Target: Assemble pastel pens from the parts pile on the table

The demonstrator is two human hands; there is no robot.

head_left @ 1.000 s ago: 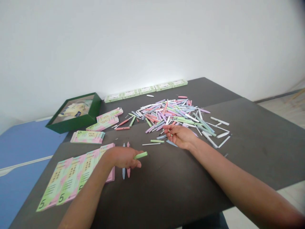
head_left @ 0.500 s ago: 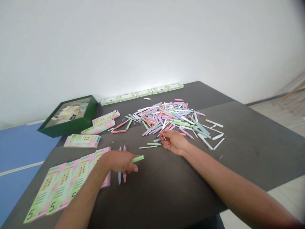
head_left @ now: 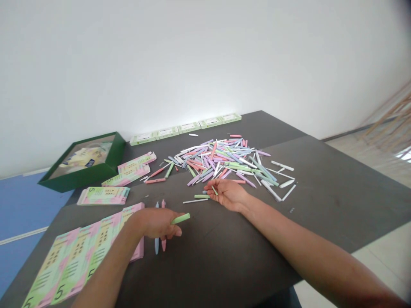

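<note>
My left hand (head_left: 157, 223) is shut on a pale green pen barrel (head_left: 180, 218), whose end sticks out past my fingers. Just under that hand lie a blue pen (head_left: 156, 229) and a pink pen (head_left: 163, 226), side by side on the table and partly hidden. My right hand (head_left: 226, 194) rests at the near edge of a loose pile of pastel pen parts (head_left: 221, 160), pinching a small green pen part (head_left: 214, 190). A white pen refill (head_left: 195, 200) and a green pen part (head_left: 201, 196) lie just left of its fingers.
Pink-and-green printed cards marked 5 (head_left: 80, 265) fan out on the dark table (head_left: 224, 261) at left, with more stacks (head_left: 103, 196) behind. A green open box (head_left: 81, 164) holds papers. Several small boxes (head_left: 184, 129) line the far edge.
The whole scene has drifted left and down in the view. My right hand has moved a little left along the pile with the small green part, and my left hand keeps its barrel.
</note>
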